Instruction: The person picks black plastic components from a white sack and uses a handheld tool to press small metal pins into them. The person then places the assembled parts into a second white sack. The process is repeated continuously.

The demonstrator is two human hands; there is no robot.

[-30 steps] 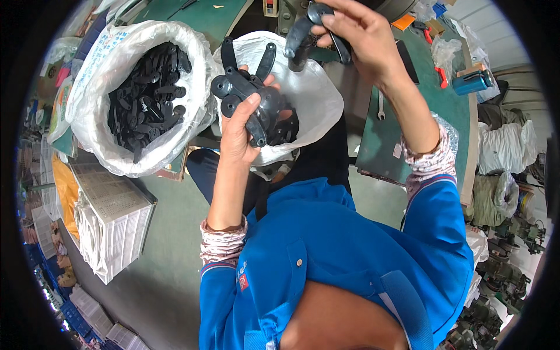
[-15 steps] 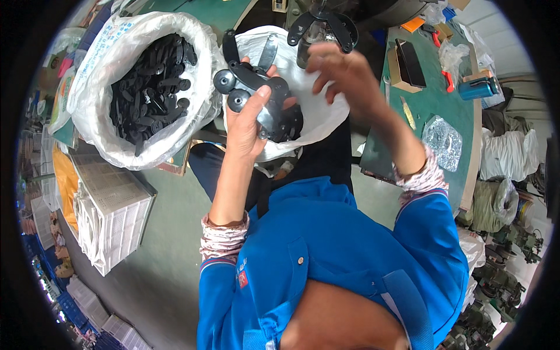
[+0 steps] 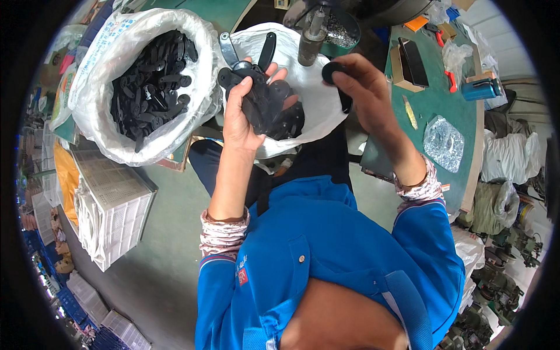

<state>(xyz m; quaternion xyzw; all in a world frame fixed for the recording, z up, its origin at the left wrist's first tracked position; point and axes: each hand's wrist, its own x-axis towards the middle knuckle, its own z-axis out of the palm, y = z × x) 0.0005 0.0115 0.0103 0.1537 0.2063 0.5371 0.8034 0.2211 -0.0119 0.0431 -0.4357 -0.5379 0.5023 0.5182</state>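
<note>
My left hand [image 3: 239,125] is closed around several black plastic arm-shaped pieces [image 3: 265,111] with rounded ends, fanned out above a white-lined container [image 3: 324,116]. More dark pieces lie in that container under the hand, partly hidden by it. To the right, my right hand [image 3: 368,87] pinches a black part with a round end [image 3: 333,73]; a longer dark section of it hangs below the fingers. Just left of this part stands the machine's upright metal post [image 3: 312,44], with nothing black on its lower end.
A plastic-lined bag [image 3: 201,87] full of similar black pieces [image 3: 153,87] stands at left. Behind the post sits a bowl of small metal bits [image 3: 343,34]. The green table [image 3: 429,108] at right bears a cardboard box [image 3: 403,76], yellow cutter [image 3: 410,112] and clear bag [image 3: 443,143]. A white crate [image 3: 119,210] stands lower left.
The V-shaped black part at the post has come away, and my right hand, blurred and spread before, now grips a black part. The pieces in my left hand have shifted.
</note>
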